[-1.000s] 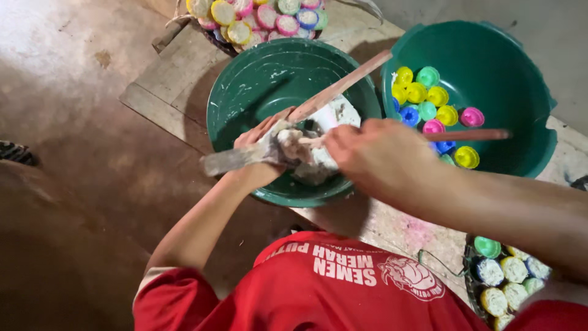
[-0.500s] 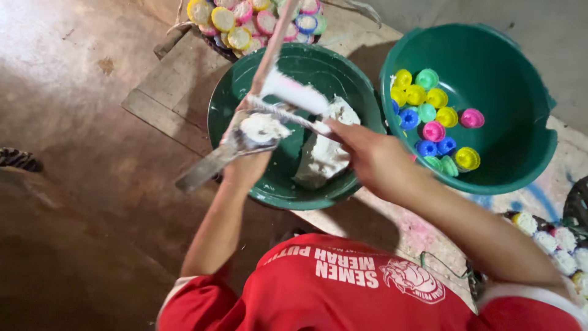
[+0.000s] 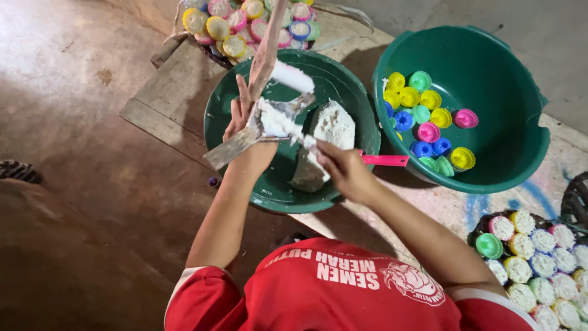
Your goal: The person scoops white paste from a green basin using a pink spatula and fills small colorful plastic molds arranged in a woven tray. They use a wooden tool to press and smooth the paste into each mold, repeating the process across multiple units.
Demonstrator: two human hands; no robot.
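My left hand (image 3: pixel 246 136) grips a flat metal blade (image 3: pixel 225 151) loaded with white paste (image 3: pixel 273 119), held over a green basin (image 3: pixel 277 184). A wooden stick (image 3: pixel 267 44) with a white-coated end rises past that hand's fingers. My right hand (image 3: pixel 344 169) is closed on a pink-handled tool (image 3: pixel 386 160) whose tip meets the paste on the blade. A lump of white paste (image 3: pixel 332 126) lies in the basin.
A second green basin (image 3: pixel 502 165) at the right holds several coloured round moulds (image 3: pixel 429 116). Paste-filled moulds sit in a tray at the top (image 3: pixel 245 24) and another at the lower right (image 3: pixel 539 257). The basins rest on a wooden board (image 3: pixel 165 98) above a brown floor.
My left hand raised the loaded blade up and to the left. The wooden stick swung from lying across the basin to pointing upward. My right hand drew back toward me.
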